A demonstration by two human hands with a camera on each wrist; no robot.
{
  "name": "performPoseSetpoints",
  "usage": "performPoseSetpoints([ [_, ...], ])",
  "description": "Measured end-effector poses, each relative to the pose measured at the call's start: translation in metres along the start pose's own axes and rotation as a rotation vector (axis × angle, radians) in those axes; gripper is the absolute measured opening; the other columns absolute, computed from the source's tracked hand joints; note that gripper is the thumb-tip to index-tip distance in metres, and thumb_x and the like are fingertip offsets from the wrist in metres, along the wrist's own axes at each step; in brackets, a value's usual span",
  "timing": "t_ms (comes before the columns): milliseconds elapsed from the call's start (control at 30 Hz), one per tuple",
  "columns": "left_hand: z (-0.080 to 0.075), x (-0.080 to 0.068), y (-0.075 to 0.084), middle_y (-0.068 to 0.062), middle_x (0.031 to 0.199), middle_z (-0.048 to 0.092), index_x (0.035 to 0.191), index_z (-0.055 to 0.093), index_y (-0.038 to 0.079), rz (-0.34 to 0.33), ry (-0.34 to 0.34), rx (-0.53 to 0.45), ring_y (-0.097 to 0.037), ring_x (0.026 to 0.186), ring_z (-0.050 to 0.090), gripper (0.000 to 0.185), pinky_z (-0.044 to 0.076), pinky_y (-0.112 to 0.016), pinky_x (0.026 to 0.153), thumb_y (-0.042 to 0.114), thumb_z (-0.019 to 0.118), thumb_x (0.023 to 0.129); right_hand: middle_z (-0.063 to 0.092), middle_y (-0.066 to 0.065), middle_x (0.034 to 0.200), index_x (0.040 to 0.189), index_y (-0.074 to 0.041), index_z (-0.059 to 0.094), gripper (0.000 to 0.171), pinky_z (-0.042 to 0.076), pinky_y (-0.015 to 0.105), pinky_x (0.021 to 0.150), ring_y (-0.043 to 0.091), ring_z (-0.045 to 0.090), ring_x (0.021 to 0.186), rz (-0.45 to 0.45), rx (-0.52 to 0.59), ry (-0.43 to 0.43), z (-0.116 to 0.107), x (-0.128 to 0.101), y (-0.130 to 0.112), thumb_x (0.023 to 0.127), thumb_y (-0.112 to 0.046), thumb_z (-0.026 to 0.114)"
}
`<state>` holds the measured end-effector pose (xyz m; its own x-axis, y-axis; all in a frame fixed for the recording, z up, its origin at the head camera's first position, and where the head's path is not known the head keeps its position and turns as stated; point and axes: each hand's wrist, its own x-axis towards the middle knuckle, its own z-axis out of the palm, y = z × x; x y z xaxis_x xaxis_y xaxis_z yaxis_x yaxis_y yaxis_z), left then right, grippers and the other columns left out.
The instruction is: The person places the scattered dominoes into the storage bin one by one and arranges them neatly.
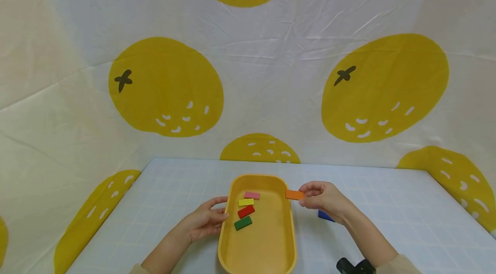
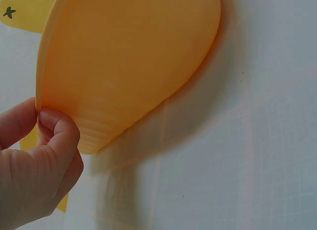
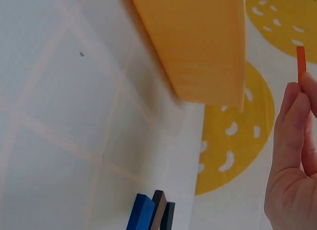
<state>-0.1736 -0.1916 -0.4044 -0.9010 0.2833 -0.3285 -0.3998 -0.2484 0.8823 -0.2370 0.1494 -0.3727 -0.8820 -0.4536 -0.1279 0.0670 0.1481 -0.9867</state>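
Orange block is pinched by right hand at tray's 3 o'clock rim; tray's 9 o'clock rim is gripped by left hand; blue block possibly on bench.

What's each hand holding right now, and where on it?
The right hand pinches the orange block by its right end, above the tray's right rim. The left hand grips the tray at its left rim.
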Motion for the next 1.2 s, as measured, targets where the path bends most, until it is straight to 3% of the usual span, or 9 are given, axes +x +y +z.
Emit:
performPoseSetpoints([
  [333, 0.001, 0.001, 0.001, -0.021, 0.129, 0.047, 0.141, 0.023, 0.001, -0.004, 0.008, 0.012, -0.022, 0.096, 0.058, 0.059, 0.05, -0.033, 0.079, -0.006, 0.052, 0.09, 0.062, 0.007, 0.083, 0.104, 0.006, 0.059, 0.032, 0.053, 0.029, 0.075, 0.019, 0.06, 0.077, -0.018, -0.023, -0.008, 0.018, 0.019, -0.015, 0.077, -0.005, 0.074],
  [600, 0.001, 0.001, 0.001, -0.021, 0.128, 0.046, 0.141, 0.023, 0.001, -0.009, 0.021, 0.009, -0.022, 0.094, 0.057, 0.059, 0.05, -0.033, 0.079, -0.006, 0.052, 0.09, 0.061, 0.007, 0.084, 0.109, 0.009, 0.057, 0.034, 0.051, 0.035, 0.081, 0.018, 0.061, 0.076, -0.025, 0.033, -0.051, 0.037, 0.032, -0.023, 0.079, -0.002, 0.071],
  [833, 0.002, 0.001, 0.002, -0.021, 0.129, 0.046, 0.141, 0.023, 0.001, -0.016, 0.021, 0.017, -0.022, 0.095, 0.057, 0.059, 0.05, -0.033, 0.079, -0.006, 0.052, 0.09, 0.06, 0.005, 0.081, 0.106, 0.008, 0.058, 0.028, 0.053, 0.03, 0.076, 0.017, 0.063, 0.074, -0.06, 0.112, -0.09, 0.054, 0.043, -0.026, 0.08, 0.002, 0.068],
  [1200, 0.001, 0.0, 0.002, -0.023, 0.134, 0.042, 0.142, 0.022, 0.002, -0.02, 0.017, 0.009, -0.022, 0.097, 0.056, 0.061, 0.049, -0.033, 0.08, -0.006, 0.052, 0.09, 0.062, 0.006, 0.081, 0.107, 0.01, 0.058, 0.03, 0.052, 0.032, 0.078, 0.018, 0.062, 0.075, -0.033, 0.13, -0.129, 0.076, 0.054, -0.023, 0.08, 0.003, 0.068],
])
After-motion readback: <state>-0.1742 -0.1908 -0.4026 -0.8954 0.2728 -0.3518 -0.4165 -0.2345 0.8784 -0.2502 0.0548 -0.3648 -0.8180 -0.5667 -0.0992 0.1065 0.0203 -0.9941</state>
